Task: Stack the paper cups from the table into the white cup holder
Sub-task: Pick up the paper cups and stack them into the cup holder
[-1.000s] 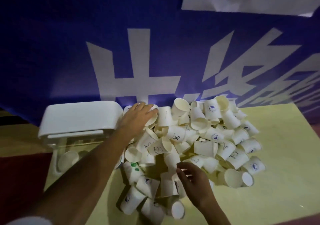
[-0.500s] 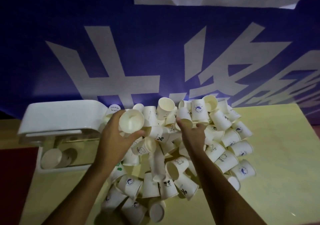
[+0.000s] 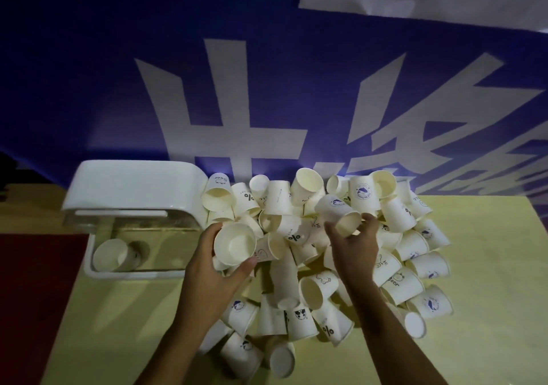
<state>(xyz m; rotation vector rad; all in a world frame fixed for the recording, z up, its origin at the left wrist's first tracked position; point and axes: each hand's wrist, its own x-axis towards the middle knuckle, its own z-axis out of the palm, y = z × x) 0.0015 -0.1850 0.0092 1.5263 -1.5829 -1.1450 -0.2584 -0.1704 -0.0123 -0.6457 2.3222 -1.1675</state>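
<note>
A big heap of white paper cups (image 3: 406,269) with small printed logos covers the middle of the yellow table (image 3: 489,310). My left hand (image 3: 213,272) grips one cup (image 3: 235,244), its mouth facing me, just right of the white cup holder (image 3: 133,189). My right hand (image 3: 355,248) holds a second cup (image 3: 336,211) by its rim above the heap, bottom pointing up and left. A few cups (image 3: 114,255) lie on their side inside the holder's clear lower tray.
A blue banner (image 3: 267,88) with large white characters hangs directly behind the table. A dark red surface (image 3: 32,295) lies to the left of the holder. Bare yellow tabletop shows at the right and front left.
My left hand has brought its cup lower and toward me. My right hand has picked a cup out of the heap and lifted it.
</note>
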